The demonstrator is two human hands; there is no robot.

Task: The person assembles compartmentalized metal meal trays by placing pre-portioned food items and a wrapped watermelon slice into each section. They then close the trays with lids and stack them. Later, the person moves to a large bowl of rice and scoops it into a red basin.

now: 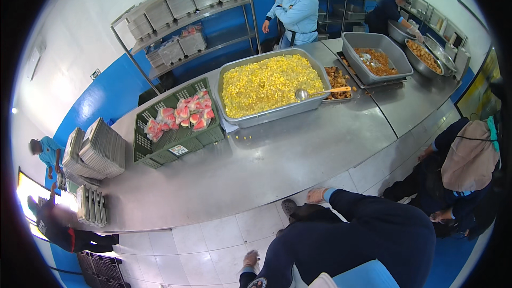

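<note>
Showing close to the front edge of the table (288, 149), the right hand (317, 196) is too small and blurred to tell whether its grip is spread or pressed together. The left hand (250, 259) hangs low over the floor (197, 242), its grip equally unclear. On the table, beyond the right hand, a grey tub (277, 114) is filled with yellow corn (266, 80); a ladle (302, 94) lies there, its orange handle crossing the right rim. Just left of the tub, a green crate (205, 141) holds bags (194, 111) of red-and-white food. To the tub's right are brown pieces (336, 76) and a second tub (386, 78).
</note>
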